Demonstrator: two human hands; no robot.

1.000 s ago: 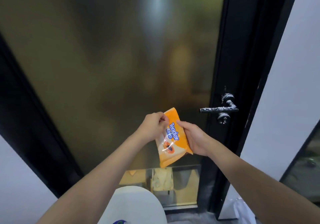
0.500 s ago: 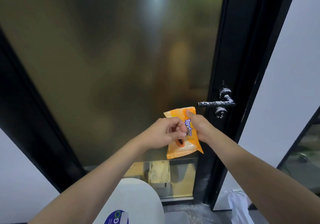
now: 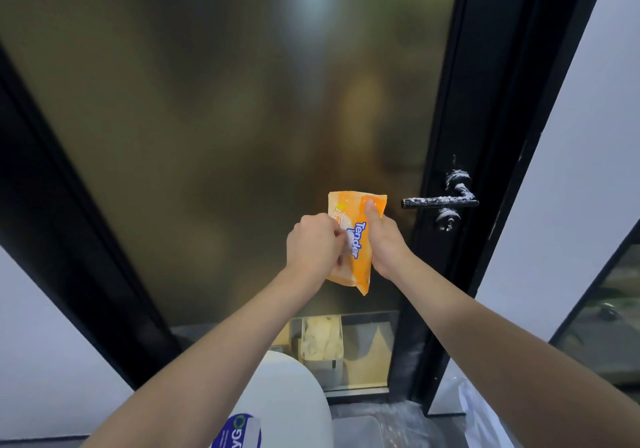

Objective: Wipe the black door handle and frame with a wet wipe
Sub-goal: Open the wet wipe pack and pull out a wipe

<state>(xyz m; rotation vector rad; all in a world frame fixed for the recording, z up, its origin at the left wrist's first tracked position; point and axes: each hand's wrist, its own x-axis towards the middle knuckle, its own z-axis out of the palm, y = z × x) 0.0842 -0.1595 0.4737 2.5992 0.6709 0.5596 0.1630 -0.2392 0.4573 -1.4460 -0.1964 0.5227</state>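
The wipe pack has turned upright; our right hand grips its edge, our left hand pinches its flap. The film looks light, soft, slippery: best held by the edges. The door handle lies just right of the hands.

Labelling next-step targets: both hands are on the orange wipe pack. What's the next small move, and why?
Probably the left hand pulls one wipe out of the wet wipe pack while the right hand steadies it. The left hand pinches at the pack's front, no loose wipe shows yet, and the door handle is dusted white, with neither hand on it.
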